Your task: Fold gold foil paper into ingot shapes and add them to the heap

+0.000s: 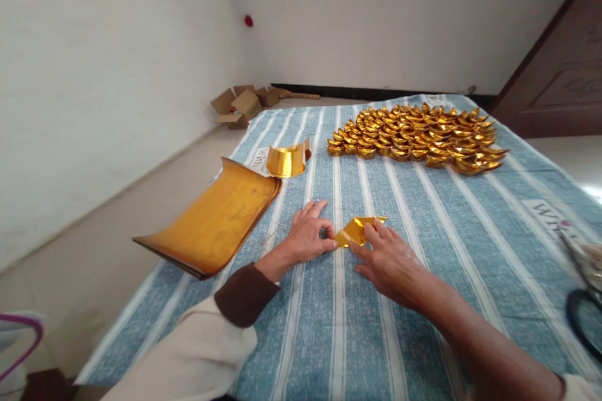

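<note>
1. My left hand rests on the blue striped cloth near the middle of the frame, thumb and forefinger pinched together on the left corner of a folded gold paper, other fingers spread flat.
2. My right hand lies just right of it, fingers loosely extended, fingertips pressing the lower right edge of the same paper; it grips nothing.
3. The gold paper sits on the cloth between my two hands, partly folded into a pointed shape.
4. To the left of centre, a curled stack of gold sheets overhangs the cloth's edge.
5. Just above that stack stands a curved gold strip.
6. In the upper right, many finished gold ingot shapes lie packed in rows.
7. At the far right edge, scissors lie partly out of view.
8. Open cardboard boxes sit on the floor by the wall, upper centre-left.
</note>
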A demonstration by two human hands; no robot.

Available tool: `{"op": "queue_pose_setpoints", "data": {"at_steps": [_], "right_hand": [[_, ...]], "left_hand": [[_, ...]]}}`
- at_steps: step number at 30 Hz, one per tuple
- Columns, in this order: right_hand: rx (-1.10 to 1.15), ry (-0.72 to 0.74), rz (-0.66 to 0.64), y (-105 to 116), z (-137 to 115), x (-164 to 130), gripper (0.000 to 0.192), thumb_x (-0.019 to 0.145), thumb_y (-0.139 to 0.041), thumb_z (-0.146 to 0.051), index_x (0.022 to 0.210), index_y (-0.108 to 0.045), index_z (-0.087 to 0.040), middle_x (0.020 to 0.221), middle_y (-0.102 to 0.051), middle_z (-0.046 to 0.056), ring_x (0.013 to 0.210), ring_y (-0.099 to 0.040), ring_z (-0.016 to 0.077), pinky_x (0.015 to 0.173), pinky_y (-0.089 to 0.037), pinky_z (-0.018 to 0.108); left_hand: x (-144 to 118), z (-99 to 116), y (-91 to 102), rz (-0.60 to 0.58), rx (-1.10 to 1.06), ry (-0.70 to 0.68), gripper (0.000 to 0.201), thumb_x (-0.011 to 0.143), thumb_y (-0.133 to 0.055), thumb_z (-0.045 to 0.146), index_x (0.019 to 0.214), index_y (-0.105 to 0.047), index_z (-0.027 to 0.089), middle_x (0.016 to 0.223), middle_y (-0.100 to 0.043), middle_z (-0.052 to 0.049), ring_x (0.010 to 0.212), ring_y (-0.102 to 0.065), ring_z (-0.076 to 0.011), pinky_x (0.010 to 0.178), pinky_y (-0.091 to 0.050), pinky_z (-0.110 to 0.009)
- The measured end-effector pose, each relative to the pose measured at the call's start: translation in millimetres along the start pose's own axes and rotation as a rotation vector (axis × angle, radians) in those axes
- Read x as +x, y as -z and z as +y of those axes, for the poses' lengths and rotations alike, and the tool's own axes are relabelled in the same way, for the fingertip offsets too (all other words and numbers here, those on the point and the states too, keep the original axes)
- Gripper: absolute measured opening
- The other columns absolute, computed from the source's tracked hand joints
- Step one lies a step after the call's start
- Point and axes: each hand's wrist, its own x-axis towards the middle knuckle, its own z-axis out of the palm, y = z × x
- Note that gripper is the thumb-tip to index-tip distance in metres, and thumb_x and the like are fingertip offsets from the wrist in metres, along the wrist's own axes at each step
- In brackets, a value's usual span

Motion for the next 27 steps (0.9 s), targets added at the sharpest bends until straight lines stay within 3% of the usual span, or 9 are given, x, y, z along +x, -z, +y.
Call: {"op": "queue_pose_setpoints", "data": {"at_steps": [6, 12, 15, 18, 21, 24, 27], "right_hand": [[-0.010, 0.001, -0.009, 0, 1, 1, 0.043, 0.084, -0.069, -0.041, 0.124, -0.064, -0.026, 0.121, -0.060, 0.016, 0.117, -0.052, 0.0381, 0.090, -0.047, 0.048], [0.011, 0.001, -0.004, -3, 1, 1, 0.043, 0.085, -0.069, -0.041, 0.125, -0.064, -0.025, 0.123, -0.059, 0.017, 0.116, -0.052, 0.0391, 0.090, -0.047, 0.050], [0.019, 0.007, -0.014, -2, 1, 1, 0.044, 0.085, -0.068, -0.040, 0.127, -0.063, -0.024, 0.122, -0.059, 0.019, 0.116, -0.052, 0.0398, 0.090, -0.047, 0.051], [0.040, 0.008, -0.015, -2, 1, 2, 0.043, 0.085, -0.068, -0.039, 0.126, -0.063, -0.025, 0.121, -0.060, 0.017, 0.116, -0.051, 0.0395, 0.090, -0.048, 0.051], [0.058, 0.003, 0.004, -3, 1, 1, 0.046, 0.084, -0.069, -0.037, 0.128, -0.062, -0.024, 0.121, -0.059, 0.019, 0.117, -0.050, 0.0412, 0.089, -0.047, 0.052], [0.072, -0.004, 0.025, -5, 0, 1, 0.047, 0.085, -0.068, -0.034, 0.129, -0.061, -0.020, 0.123, -0.058, 0.021, 0.117, -0.050, 0.0416, 0.091, -0.046, 0.054], [0.076, -0.010, 0.029, -6, -1, 1, 0.045, 0.085, -0.067, -0.032, 0.128, -0.062, -0.019, 0.123, -0.058, 0.021, 0.119, -0.049, 0.0422, 0.092, -0.045, 0.056]], "left_hand": [[1, -6, 12.0, -0.086, -0.006, -0.017, 0.011, 0.069, -0.074, 0.010, 0.078, -0.071, 0.017, 0.160, -0.023, -0.009, 0.147, -0.015, -0.0366, 0.117, -0.013, -0.053], [1, -20, 18.5, -0.129, 0.022, -0.096, 0.017, 0.070, -0.074, 0.010, 0.083, -0.073, 0.020, 0.161, -0.022, -0.006, 0.148, -0.009, -0.0384, 0.116, -0.014, -0.058], [1, -25, 24.5, -0.135, 0.036, -0.149, 0.022, 0.070, -0.072, 0.007, 0.087, -0.073, 0.022, 0.158, -0.030, -0.007, 0.147, -0.018, -0.0367, 0.115, -0.021, -0.058], [-7, -18, 25.2, 0.000, 0.064, -0.142, 0.021, 0.077, -0.062, 0.005, 0.089, -0.072, 0.019, 0.147, -0.047, -0.011, 0.139, -0.038, -0.0329, 0.111, -0.033, -0.053], [-27, 4, 10.1, 0.176, 0.162, -0.291, 0.028, 0.083, -0.050, 0.004, 0.100, -0.069, 0.016, 0.140, -0.054, -0.013, 0.137, -0.041, -0.0300, 0.112, -0.032, -0.054], [-49, 23, -17.2, 0.141, 0.206, -0.430, 0.037, 0.090, -0.049, 0.013, 0.127, -0.054, 0.017, 0.140, -0.054, -0.014, 0.137, -0.041, -0.0283, 0.112, -0.032, -0.057], [-60, 27, -41.9, 0.141, 0.254, -0.385, 0.061, 0.090, -0.060, 0.037, 0.141, -0.038, 0.013, 0.147, -0.044, -0.021, 0.140, -0.036, -0.0339, 0.111, -0.032, -0.059]]}}
